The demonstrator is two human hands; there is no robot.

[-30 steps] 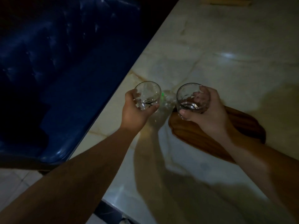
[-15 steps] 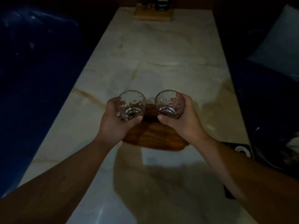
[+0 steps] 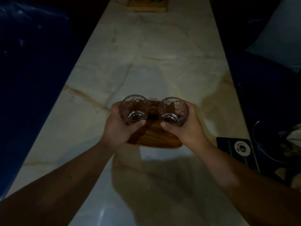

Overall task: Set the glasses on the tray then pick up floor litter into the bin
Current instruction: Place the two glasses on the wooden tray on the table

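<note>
Two clear cut-glass tumblers are held side by side over a brown wooden tray (image 3: pixel 156 140) that lies on the marble table (image 3: pixel 146 62). My left hand (image 3: pixel 118 128) grips the left glass (image 3: pixel 134 110) from its left side, thumb under the base. My right hand (image 3: pixel 189 129) grips the right glass (image 3: pixel 173 111) the same way from the right. Both glasses tilt toward me, mouths up and away. I cannot tell whether their bases touch the tray. The hands hide most of the tray's far half.
A dark blue sofa (image 3: pixel 29 79) runs along the table's left edge, and dark seating with a pale cushion (image 3: pixel 280 39) lies to the right. A black device (image 3: pixel 239 149) sits at the table's right edge. A wooden stand (image 3: pixel 147 5) is at the far end.
The view swung from the table's left edge to face down its length. Both hands carried the glasses together and lower, from beside the tray to directly over it.
</note>
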